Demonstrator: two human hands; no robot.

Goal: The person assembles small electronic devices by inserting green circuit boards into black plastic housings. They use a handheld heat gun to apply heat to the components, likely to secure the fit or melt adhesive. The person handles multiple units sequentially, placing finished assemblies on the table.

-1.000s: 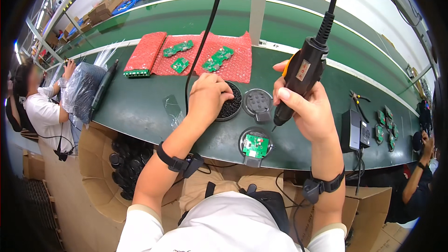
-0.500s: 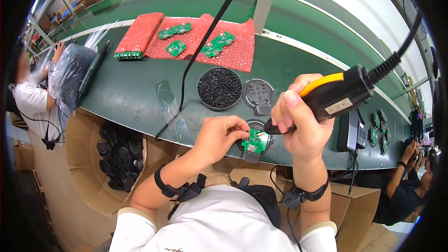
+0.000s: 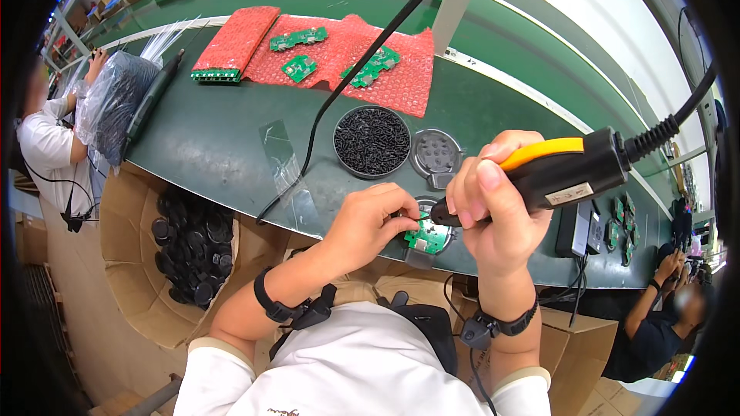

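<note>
Because the board (image 3: pixel 432 242) sits in its round case (image 3: pixel 418 260) near the front edge of the bench (image 3: pixel 216 131), both hands can meet over it with little reach. Thumb and forefinger of the left hand (image 3: pixel 375 219) nearly touch at the tip of the driver (image 3: pixel 566 173), seemingly to guide it; whether they pinch anything small, I cannot tell. The right hand (image 3: pixel 501 204) curls tightly round the slanted driver, aiming it at the board. Just beyond, the dish (image 3: pixel 371 176) of screws (image 3: pixel 372 141) stands beside another case (image 3: pixel 435 156), probably for easy picking. Farther off, loose boards (image 3: pixel 299 68) lie on bubble wrap (image 3: pixel 412 92), likely as cushioning.
</note>
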